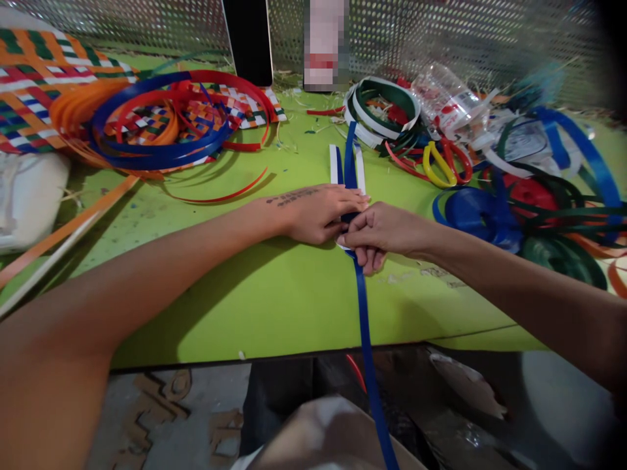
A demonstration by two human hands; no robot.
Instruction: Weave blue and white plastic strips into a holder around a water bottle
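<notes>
Crossing blue strip (363,307): L hand (318,212); coils (161,158), btl (443,104) beyond.

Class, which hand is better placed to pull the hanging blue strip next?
Probably the right hand: it is curled and nearer the hanging blue strip, while the left hand lies flatter, farther up.

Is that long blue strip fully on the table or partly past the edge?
Partly past: the blue strip runs from the right hand over the near edge of the green table.
</notes>
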